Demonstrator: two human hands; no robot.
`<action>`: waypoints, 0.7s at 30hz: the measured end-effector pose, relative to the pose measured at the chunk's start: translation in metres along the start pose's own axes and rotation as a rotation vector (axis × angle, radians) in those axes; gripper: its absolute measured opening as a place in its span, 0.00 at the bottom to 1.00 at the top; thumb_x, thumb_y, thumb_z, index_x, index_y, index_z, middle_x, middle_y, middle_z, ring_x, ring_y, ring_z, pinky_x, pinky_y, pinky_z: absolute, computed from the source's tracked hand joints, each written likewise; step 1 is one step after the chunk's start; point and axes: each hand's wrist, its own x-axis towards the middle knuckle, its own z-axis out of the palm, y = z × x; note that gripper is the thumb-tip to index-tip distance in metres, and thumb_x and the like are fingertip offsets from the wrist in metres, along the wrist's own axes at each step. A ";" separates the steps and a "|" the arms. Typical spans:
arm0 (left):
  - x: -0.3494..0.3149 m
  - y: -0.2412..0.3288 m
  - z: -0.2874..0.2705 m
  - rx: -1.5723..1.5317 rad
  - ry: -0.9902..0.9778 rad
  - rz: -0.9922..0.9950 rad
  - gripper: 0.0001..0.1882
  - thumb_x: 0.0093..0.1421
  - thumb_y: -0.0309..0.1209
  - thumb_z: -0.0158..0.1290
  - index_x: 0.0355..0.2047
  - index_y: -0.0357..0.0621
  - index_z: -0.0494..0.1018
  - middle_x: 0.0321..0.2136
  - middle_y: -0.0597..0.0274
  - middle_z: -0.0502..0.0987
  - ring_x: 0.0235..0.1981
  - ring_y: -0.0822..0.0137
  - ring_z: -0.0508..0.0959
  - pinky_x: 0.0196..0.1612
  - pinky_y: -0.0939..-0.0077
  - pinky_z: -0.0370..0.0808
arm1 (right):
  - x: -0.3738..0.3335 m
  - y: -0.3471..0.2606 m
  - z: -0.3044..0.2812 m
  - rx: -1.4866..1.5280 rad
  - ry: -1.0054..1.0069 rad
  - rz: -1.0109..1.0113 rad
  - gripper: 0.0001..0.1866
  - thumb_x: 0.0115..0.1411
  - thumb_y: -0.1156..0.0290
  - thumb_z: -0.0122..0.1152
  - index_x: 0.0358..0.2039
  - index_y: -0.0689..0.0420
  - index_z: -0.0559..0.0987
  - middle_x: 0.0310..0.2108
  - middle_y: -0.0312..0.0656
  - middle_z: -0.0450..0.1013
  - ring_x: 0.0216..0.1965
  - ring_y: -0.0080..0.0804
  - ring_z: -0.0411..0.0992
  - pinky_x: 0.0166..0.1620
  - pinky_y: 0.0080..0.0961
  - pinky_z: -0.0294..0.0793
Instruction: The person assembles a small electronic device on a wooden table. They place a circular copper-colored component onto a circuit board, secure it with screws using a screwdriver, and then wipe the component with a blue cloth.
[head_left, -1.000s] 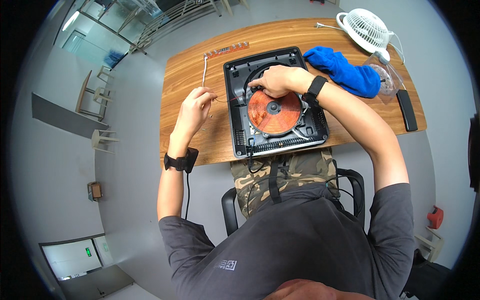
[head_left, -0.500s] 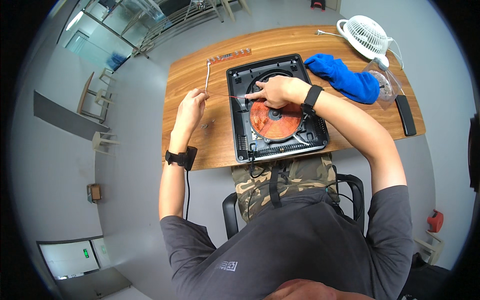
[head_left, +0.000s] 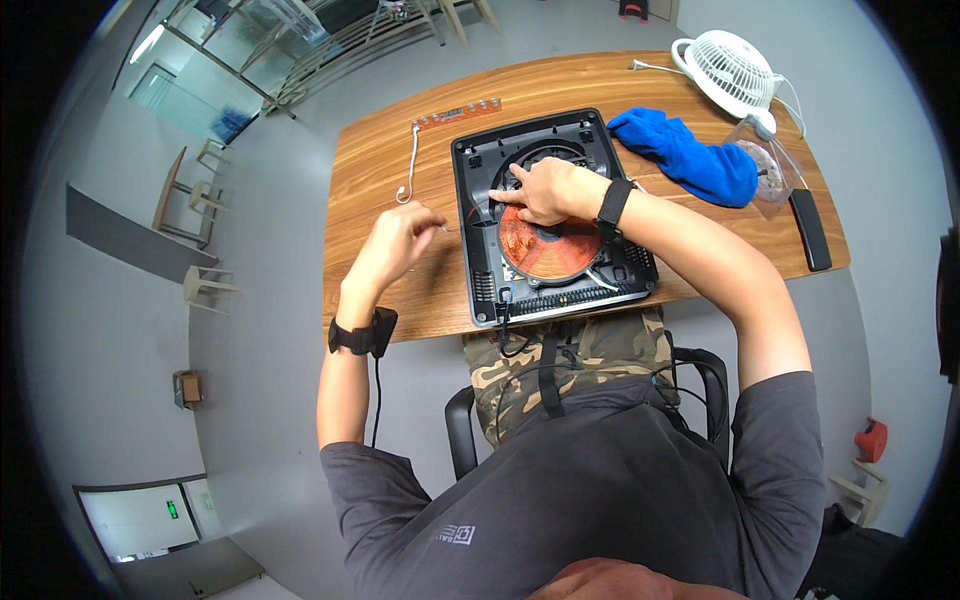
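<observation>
On the table lies an opened induction cooker, its black casing (head_left: 478, 250) holding a round copper coil (head_left: 550, 255). My right hand (head_left: 548, 190) rests over the coil's far left part, fingers spread and touching the inside of the casing, with nothing visible in its grip. Just left of the casing, my left hand (head_left: 398, 243) is closed, thumb and fingertips together; a tiny pale bit shows at the tips, too small to name. A short red wire (head_left: 473, 213) shows at the casing's left wall. Beyond my left hand a white cable (head_left: 414, 160) runs to a narrow orange circuit board (head_left: 456, 114).
To the right of the cooker lies a blue cloth (head_left: 685, 155), beside a clear plastic bag (head_left: 775, 180) and a black bar-shaped object (head_left: 810, 230). A white fan (head_left: 732, 75) stands at the far right corner of the wooden table (head_left: 375, 130).
My left hand has let go of the white cable's end and the thin red wire, and moved nearer and right, toward the casing. The right hand stays over the coil, fingers slightly more spread.
</observation>
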 end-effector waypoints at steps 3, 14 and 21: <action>-0.005 0.028 0.009 -0.227 -0.155 -0.024 0.08 0.62 0.20 0.56 0.40 0.37 0.82 0.35 0.52 0.83 0.35 0.58 0.84 0.40 0.65 0.82 | -0.002 0.001 -0.008 0.019 -0.049 -0.006 0.34 0.72 0.45 0.45 0.76 0.28 0.54 0.71 0.61 0.58 0.46 0.55 0.81 0.48 0.44 0.82; -0.012 0.031 0.042 -0.176 -0.189 0.070 0.07 0.60 0.22 0.57 0.39 0.37 0.81 0.35 0.50 0.83 0.37 0.52 0.84 0.42 0.64 0.81 | 0.001 0.002 -0.010 0.051 -0.053 -0.005 0.34 0.70 0.44 0.49 0.74 0.28 0.59 0.71 0.60 0.59 0.48 0.57 0.80 0.51 0.44 0.81; -0.004 0.035 0.050 -0.128 -0.259 0.114 0.07 0.60 0.25 0.59 0.39 0.37 0.82 0.35 0.51 0.83 0.38 0.49 0.83 0.43 0.61 0.80 | 0.003 0.001 -0.009 0.079 -0.039 0.007 0.32 0.69 0.45 0.51 0.73 0.29 0.63 0.70 0.60 0.60 0.50 0.56 0.79 0.53 0.44 0.80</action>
